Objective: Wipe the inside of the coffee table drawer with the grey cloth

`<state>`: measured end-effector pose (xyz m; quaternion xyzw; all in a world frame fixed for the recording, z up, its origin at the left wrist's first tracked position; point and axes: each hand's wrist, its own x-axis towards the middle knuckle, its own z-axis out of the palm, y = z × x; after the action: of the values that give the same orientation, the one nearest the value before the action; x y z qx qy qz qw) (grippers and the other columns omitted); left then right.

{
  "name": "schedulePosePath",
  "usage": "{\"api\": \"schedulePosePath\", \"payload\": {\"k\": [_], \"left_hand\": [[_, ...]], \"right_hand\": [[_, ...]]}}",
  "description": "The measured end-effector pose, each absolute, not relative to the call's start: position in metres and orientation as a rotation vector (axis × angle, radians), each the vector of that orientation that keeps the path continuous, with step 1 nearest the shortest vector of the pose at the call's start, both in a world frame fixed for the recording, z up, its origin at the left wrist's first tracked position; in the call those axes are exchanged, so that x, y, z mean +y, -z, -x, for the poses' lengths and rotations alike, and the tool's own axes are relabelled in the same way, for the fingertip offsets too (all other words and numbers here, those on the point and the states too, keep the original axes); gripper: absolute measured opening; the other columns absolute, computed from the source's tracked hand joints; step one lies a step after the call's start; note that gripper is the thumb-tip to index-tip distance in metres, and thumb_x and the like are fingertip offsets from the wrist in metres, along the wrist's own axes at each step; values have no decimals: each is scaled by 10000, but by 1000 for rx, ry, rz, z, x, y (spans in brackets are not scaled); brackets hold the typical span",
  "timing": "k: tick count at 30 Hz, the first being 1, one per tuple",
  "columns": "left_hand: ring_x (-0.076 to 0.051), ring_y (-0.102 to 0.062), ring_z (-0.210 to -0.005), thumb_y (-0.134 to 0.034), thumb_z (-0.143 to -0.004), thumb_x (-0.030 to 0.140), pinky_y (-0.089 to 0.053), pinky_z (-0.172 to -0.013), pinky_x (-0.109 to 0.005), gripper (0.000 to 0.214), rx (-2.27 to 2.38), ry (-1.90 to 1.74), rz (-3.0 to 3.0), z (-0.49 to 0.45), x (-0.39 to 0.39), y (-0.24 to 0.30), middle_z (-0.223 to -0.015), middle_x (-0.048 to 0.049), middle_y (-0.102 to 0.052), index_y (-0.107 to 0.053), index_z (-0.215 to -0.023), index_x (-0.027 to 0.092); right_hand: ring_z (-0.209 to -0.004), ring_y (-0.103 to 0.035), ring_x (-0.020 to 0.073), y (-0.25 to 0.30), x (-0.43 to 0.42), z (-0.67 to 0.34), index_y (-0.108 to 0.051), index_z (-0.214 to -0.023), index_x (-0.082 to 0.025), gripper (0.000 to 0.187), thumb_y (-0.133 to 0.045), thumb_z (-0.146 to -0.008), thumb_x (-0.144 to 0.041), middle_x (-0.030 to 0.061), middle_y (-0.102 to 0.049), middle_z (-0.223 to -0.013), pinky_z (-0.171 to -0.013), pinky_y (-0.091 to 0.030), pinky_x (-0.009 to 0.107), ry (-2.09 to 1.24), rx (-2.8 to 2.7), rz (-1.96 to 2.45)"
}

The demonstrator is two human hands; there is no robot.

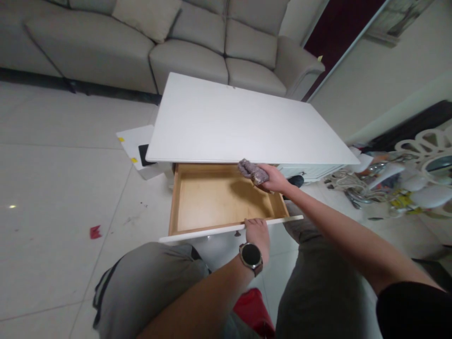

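Right hand [273,178]: grip closed around a bunched greyish-purple cloth [251,170], held over the drawer [205,197] toward its one o'clock, shadow on the wooden drawer bottom below. Left hand [257,230], watch [251,255] at wrist: grip clamped on the drawer, fingers curled over its front edge at five o'clock. Drawer pulled out from the six o'clock side of the white counter [243,122]. Sofa [190,59] beyond, at twelve. Red scrap [95,231] on floor, between eight and nine from drawer.
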<state>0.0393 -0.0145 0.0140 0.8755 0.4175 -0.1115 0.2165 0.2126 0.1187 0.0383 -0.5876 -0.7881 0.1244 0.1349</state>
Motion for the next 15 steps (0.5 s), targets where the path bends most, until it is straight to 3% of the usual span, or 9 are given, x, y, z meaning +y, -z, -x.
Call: {"api": "schedulePosePath", "payload": {"k": [4, 7, 11, 15], "left_hand": [[-332, -667, -1098, -343, -935, 18, -465, -935, -463, 458, 1196, 370, -2455, -46, -16, -16, -1173, -267, -688, -623, -1296, 54], [-335, -663, -1099, -354, -942, 31, -460, -949, -472, 439, 1222, 359, -2456, -53, -18, -14, -1176, -279, -680, -624, -1287, 53], [-311, -663, -1099, -356, -965, 49, -446, -974, -464, 423, 1270, 353, -2432, -63, -21, -13, -1177, -252, -687, -616, -1297, 74], [-313, -656, -1137, -344, -975, 47, -433, -1013, -466, 433, 1302, 412, -2442, -73, -24, -14, -1211, -231, -683, -591, -1331, 51]], "right_hand": [[-1168, -590, 269, -88, 102, -249, -575, -1351, -165, 590, -621, -764, -201, 117, -650, -1296, -1004, -420, 332, -273, -2432, 1822], [-1269, -518, 300, -91, 91, -277, -538, -1413, -182, 669, -616, -750, -153, 126, -596, -1391, -1071, -378, 369, -194, -2531, 2076], [-1293, -501, 326, -44, 76, -308, -472, -1475, -144, 702, -584, -783, -153, 165, -514, -1492, -1097, -378, 430, -66, -2472, 2204], [-1378, -454, 342, 18, 69, -312, -463, -1491, -109, 715, -590, -793, -193, 198, -414, -1577, -1154, -331, 512, -285, -2605, 2117]]}}
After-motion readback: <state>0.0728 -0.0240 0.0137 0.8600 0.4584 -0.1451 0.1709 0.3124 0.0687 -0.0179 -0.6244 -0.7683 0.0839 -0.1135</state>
